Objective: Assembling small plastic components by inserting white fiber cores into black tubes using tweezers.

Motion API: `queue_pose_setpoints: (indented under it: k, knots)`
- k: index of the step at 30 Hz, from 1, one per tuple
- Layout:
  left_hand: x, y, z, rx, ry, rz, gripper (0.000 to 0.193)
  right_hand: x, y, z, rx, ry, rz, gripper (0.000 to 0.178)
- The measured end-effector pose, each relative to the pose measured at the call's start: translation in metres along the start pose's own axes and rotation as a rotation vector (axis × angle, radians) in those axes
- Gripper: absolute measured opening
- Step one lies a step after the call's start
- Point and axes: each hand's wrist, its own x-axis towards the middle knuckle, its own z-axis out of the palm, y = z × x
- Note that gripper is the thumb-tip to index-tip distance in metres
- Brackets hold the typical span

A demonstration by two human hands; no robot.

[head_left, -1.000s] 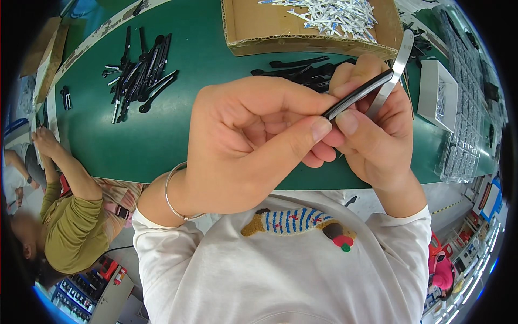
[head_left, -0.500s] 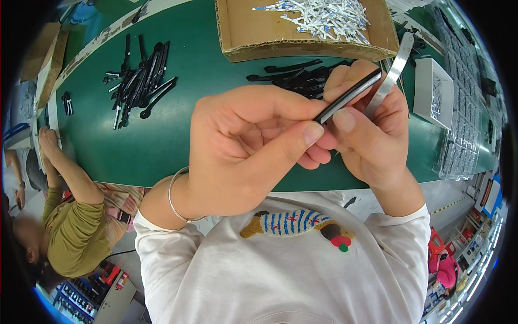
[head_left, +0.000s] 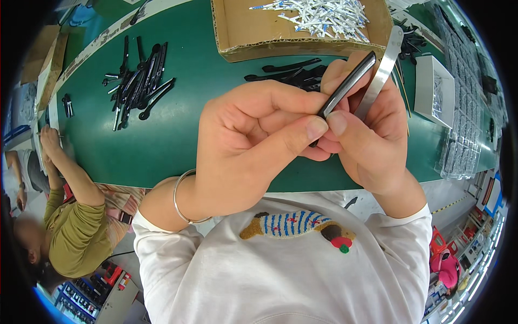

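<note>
Between the thumb and fingers of my left hand [head_left: 251, 143] is a slim, glossy black plastic strip [head_left: 350, 81], tilted up to the right. Its lower tip shows beneath the left thumb. My right hand [head_left: 375, 146] is closed around flat silver tweezers [head_left: 382, 73], whose rounded end points up. The right thumb and fingers also meet the black strip beside the left thumb. The tweezers' working tips are hidden by my hands. Just behind them on the green table [head_left: 199, 70] lies a pile of similar black parts [head_left: 302, 76], partly covered by my fingers.
Beyond the hands stands a cardboard box [head_left: 302, 51] with many small white-and-blue strips [head_left: 329, 19]. Another black pile [head_left: 137, 81] lies left. On the right are a white tray [head_left: 434, 92] and clear plastic trays [head_left: 464, 129]. A co-worker [head_left: 81, 227] sits left.
Both hands have moved slightly left with the black strip and tweezers. The strip has tilted steeper, and its lower tip now shows below my left thumb.
</note>
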Motion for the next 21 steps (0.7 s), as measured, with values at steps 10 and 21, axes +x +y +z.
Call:
queue_pose_setpoints:
  k: [10, 21]
  knots:
    - [-0.002, 0.001, 0.006, -0.076, 0.044, -0.007, 0.017, 0.0, -0.001, 0.003, -0.002, 0.004, -0.006, 0.026]
    - [-0.003, 0.003, 0.01, -0.036, 0.104, -0.004, 0.014, 0.001, -0.005, 0.007, 0.058, 0.061, 0.1, 0.023]
